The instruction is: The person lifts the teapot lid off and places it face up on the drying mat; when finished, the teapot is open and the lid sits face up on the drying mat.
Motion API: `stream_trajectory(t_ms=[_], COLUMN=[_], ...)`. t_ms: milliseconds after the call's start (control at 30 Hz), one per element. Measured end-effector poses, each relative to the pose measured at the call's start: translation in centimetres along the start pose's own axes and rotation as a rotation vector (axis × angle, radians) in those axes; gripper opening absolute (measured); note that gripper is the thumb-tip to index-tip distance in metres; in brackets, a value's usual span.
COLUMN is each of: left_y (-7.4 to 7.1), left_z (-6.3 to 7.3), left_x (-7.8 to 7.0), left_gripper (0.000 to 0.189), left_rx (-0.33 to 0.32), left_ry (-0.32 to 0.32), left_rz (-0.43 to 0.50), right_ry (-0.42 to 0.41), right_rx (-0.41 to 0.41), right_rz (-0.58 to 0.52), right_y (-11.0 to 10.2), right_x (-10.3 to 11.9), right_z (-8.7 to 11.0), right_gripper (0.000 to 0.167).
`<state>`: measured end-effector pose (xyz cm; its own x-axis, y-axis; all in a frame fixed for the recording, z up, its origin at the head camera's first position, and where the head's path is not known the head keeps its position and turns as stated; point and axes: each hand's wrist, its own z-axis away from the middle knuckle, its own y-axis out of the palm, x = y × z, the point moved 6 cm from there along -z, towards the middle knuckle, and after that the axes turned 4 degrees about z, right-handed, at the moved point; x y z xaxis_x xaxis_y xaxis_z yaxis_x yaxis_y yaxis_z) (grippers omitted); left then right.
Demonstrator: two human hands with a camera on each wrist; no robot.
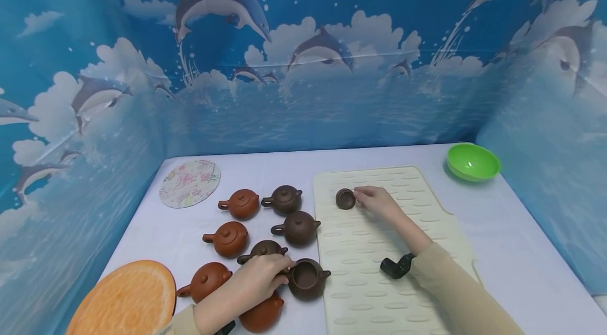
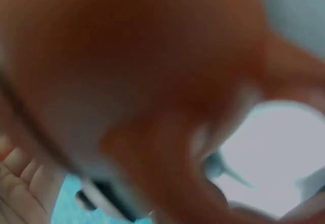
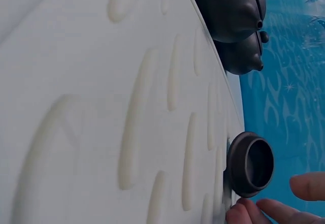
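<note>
A dark brown teapot (image 1: 306, 278) without its lid stands beside the mat's left edge, its round mouth facing up. My left hand (image 1: 258, 279) pinches this teapot at its handle side, and the fingers cover most of the handle. A small dark teapot lid (image 1: 345, 199) lies upside down on the cream mat (image 1: 360, 250), hollow side up. Right at the lid is my right hand (image 1: 379, 203). In the right wrist view its fingertips (image 3: 246, 211) are by the lid's rim, while the thumb (image 3: 307, 187) stands apart from the lid.
Several reddish-brown teapots (image 1: 231, 239) and dark teapots (image 1: 299, 228) with lids on stand left of the mat. A green bowl (image 1: 473, 162) is at the back right. An orange round pad (image 1: 128, 298) and a floral round mat (image 1: 190, 184) lie on the left.
</note>
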<state>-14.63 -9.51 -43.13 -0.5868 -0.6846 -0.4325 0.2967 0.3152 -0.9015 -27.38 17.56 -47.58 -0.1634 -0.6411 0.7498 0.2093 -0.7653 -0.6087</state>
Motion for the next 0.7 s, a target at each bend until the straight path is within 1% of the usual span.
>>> stream_trajectory(t_ms=[100,133,200,233,333,400,467,533,567,633,700], left_y=[-1.1,-1.6,-3.0,-3.7,-5.8,-6.4,-6.4,-5.8,-5.4,-4.6,-3.8], left_z=[0.1,0.1,-0.1,-0.3,-1.1,-1.8,-2.7,-3.6,-4.0,-4.6,-5.1], left_x=[-0.3,-0.3,-0.2,0.0,1.2,2.3,3.5,4.5,5.0,5.7,6.3], left_gripper=[0.024,0.024,0.024,0.025,0.026,0.027,0.029,0.029,0.029,0.029,0.027], left_rx=[-0.046,-0.072,-0.136,-0.169,-0.266,-0.286,-0.262,-0.208,-0.176,-0.117,-0.071], left_ry=[0.026,0.030,0.017,-0.003,-0.100,-0.181,-0.247,-0.292,-0.308,-0.330,-0.348], left_rz=[0.004,0.008,0.022,0.035,0.059,0.090,0.115,0.135,0.147,0.171,0.194], right_ry=[-0.030,-0.042,-0.076,-0.096,-0.162,-0.222,-0.293,-0.371,-0.409,-0.489,-0.555], right_rx=[-0.020,-0.035,-0.067,-0.083,-0.118,-0.111,-0.076,-0.010,0.029,0.081,0.104], right_rz=[0.026,0.032,0.049,0.058,0.067,0.056,0.047,0.043,0.049,0.099,0.158], right_y=[0.0,-0.1,-0.3,-0.3,-0.1,0.5,1.5,2.9,3.7,5.2,6.4], right_x=[0.6,0.9,1.7,2.2,4.3,5.9,7.6,9.1,9.7,10.7,11.3], right_z=[0.2,0.3,0.6,0.7,1.3,1.8,2.3,3.0,3.3,4.0,4.6], right_gripper=[0.047,0.046,0.044,0.043,0.039,0.035,0.029,0.024,0.023,0.020,0.019])
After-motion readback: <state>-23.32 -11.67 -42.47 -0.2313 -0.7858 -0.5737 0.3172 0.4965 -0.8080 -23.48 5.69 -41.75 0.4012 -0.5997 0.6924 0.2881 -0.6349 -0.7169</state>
